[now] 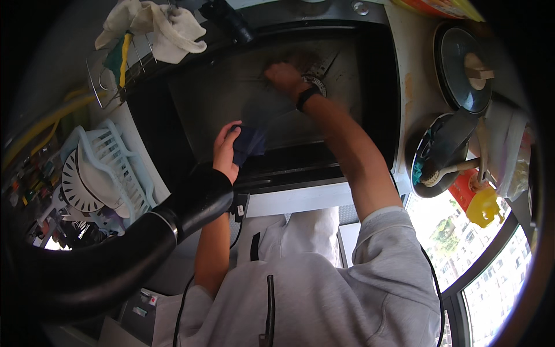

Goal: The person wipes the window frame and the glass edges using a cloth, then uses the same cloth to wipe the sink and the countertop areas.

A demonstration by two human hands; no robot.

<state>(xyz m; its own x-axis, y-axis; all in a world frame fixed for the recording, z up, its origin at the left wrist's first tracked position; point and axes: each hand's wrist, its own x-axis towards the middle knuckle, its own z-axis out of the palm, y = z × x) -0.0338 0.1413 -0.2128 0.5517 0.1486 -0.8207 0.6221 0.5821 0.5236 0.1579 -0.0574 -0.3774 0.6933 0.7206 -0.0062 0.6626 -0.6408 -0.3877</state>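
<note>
My left hand [226,149] holds a dark blue cloth [251,141] over the near left part of a large black sink basin [208,99]. Farther in, my right hand [284,78], with a black band on the wrist, is bent and blurred beside the round metal drain [315,82]. Whether its fingers grip anything is hidden. A dark, blurred patch lies just beyond that hand, too unclear to name.
A black curved pipe [143,256] crosses the lower left. Left stands a light blue dish rack [125,169] with plates; above it, a wire rack holds a white cloth [173,37]. At right are a glass-lidded pan [455,69] and a bowl with a brush [451,169].
</note>
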